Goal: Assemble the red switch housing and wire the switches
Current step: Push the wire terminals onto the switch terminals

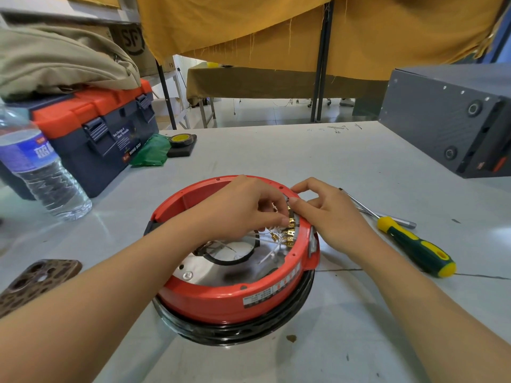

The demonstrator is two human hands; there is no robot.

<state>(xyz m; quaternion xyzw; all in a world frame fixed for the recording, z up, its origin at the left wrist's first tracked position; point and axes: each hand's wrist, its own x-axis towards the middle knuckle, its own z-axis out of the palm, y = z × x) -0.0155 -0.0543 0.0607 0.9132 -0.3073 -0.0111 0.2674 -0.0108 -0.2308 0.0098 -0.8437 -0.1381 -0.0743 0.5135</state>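
Observation:
A round red switch housing (221, 297) sits on a black ring base at the middle of the table, open side up, with a shiny metal plate inside. A row of brass switch terminals (290, 230) lines its right inner wall, and thin white wires (269, 255) trail from them. My left hand (243, 208) reaches inside from the left, its fingertips pinching a wire connector at the terminals. My right hand (329, 214) rests on the housing's right rim, thumb and forefinger curled at the top of the terminal row.
A green and yellow screwdriver (414, 244) lies right of the housing. A phone (36, 283) lies front left, a water bottle (41, 172) and a blue and orange toolbox (96, 134) back left, tape roll (181, 139) behind, and a grey metal box (453, 120) back right.

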